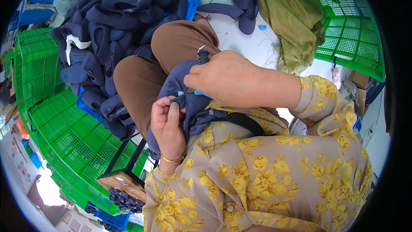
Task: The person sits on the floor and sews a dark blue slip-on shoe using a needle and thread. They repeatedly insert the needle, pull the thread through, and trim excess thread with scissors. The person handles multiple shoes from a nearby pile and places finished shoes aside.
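Observation:
A navy fabric slipper (177, 77) lies across my lap. My left hand (166, 122), with a gold bangle at its wrist, pinches a fold of its navy cloth between thumb and fingers. Close above it, my right hand (225, 77) is closed round a small hand tool (203, 55). A black wrapped end of that tool sticks up past the knuckles, with a pale wisp at its tip. Its working end is mostly hidden behind the fingers, near the pinched cloth. A bit of blue shows below the right hand.
Navy slippers (124, 4) are heaped ahead on the left, over blue sheeting. Green plastic crates (64, 124) stand at the left and another green crate (349, 34) at the far right. Several slippers (246, 15) and an olive cloth sack (292, 17) lie on the white floor.

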